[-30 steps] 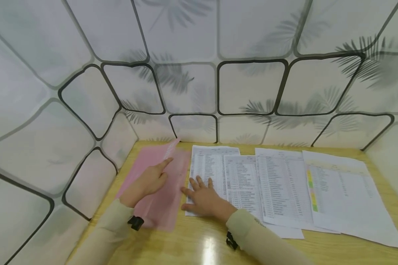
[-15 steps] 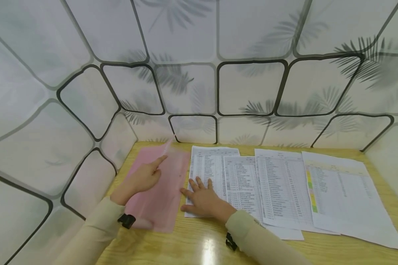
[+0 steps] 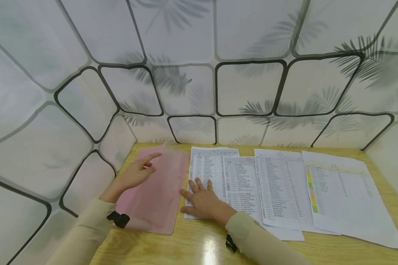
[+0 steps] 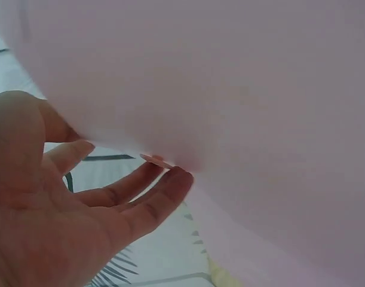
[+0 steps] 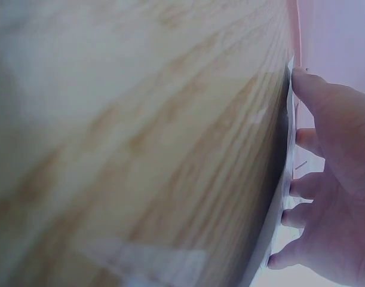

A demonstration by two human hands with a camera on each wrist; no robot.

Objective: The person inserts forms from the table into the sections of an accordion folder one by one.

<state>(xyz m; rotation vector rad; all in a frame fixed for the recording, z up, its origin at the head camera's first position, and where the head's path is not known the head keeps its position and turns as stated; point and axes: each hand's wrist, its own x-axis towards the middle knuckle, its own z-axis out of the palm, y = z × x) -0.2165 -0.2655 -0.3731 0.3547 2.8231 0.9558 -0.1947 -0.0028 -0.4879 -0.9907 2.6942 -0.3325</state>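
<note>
A translucent pink plastic folder [image 3: 159, 206] lies at the left of the table, its cover partly raised. My left hand [image 3: 134, 175] is at the raised edge, index finger extended and thumb apart from it. In the left wrist view, fingertips touch the edge of the pink cover [image 4: 260, 119] beside a small round snap button [image 4: 157, 160]; the cover hides part of the hand. My right hand [image 3: 203, 200] rests flat with spread fingers on the leftmost printed sheet [image 3: 205, 162]. In the right wrist view, its fingertips [image 5: 298, 185] press along the paper's edge.
Several printed sheets [image 3: 282, 184] overlap in a row to the right; the rightmost sheet [image 3: 351, 206] has yellow and green marks along its left side. Patterned walls [image 3: 252, 88] rise behind and left of the wooden table [image 3: 189, 243].
My left hand has moved left, and the raised edge of the pink folder's cover has swung left with it. My right hand has stayed on the paper.
</note>
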